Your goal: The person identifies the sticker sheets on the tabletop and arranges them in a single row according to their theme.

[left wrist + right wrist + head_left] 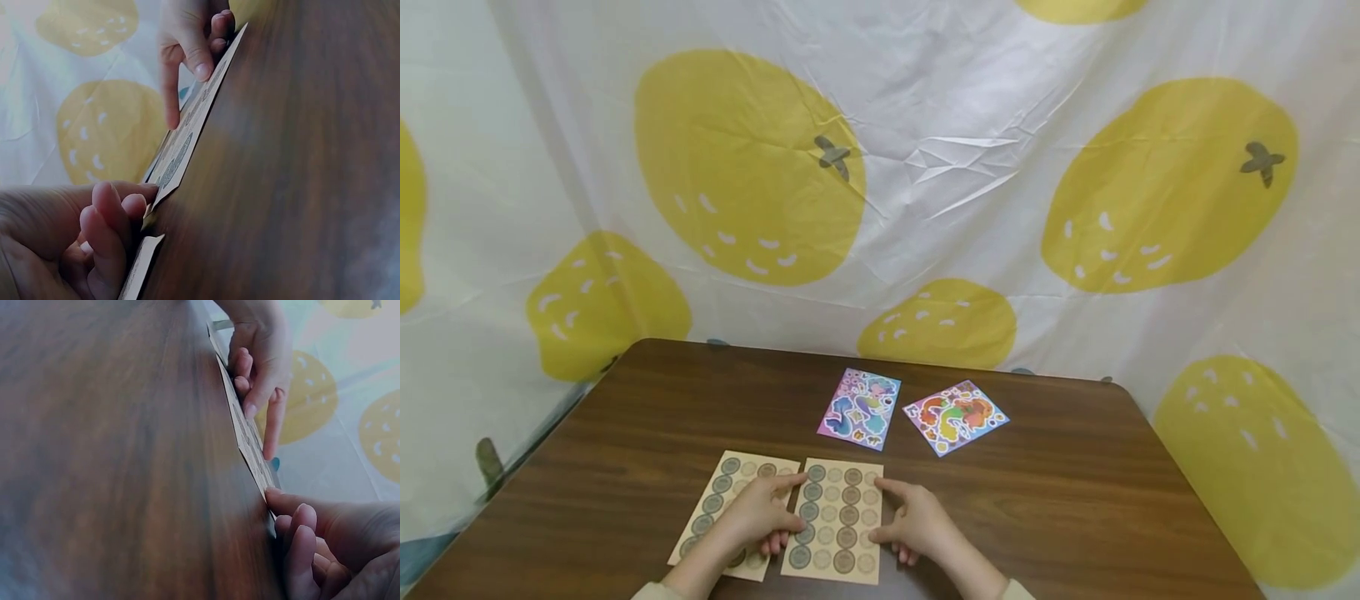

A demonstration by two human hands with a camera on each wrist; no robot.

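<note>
I see two bare hands at work: on the left hand (756,512) and the right hand (921,525) alike, index finger and thumb reach out straight and spread apart, while the other fingers I can see curl in. The left fingertips touch the left edge of a cream rectangular paper sheet printed with round emblems (837,521), and the right ones touch its right edge. That sheet lies flat between my two hands, its long axis running away from me with the far end leaning slightly right; I count four columns by five rows of circles, grey-green, brown and pale. Just left of it, partly under the left hand, is a second cream sheet with matching circles (718,492), slanting more strongly right. Farther out I count two glossy picture sheets: a blue-and-purple one (860,410) pointing mostly away from me, and an orange-and-green one (956,418) turned askew beside it. All four rest on a dark brown wood-grain table (1075,517), before a white fabric backdrop with yellow fruit prints (940,108).
</note>
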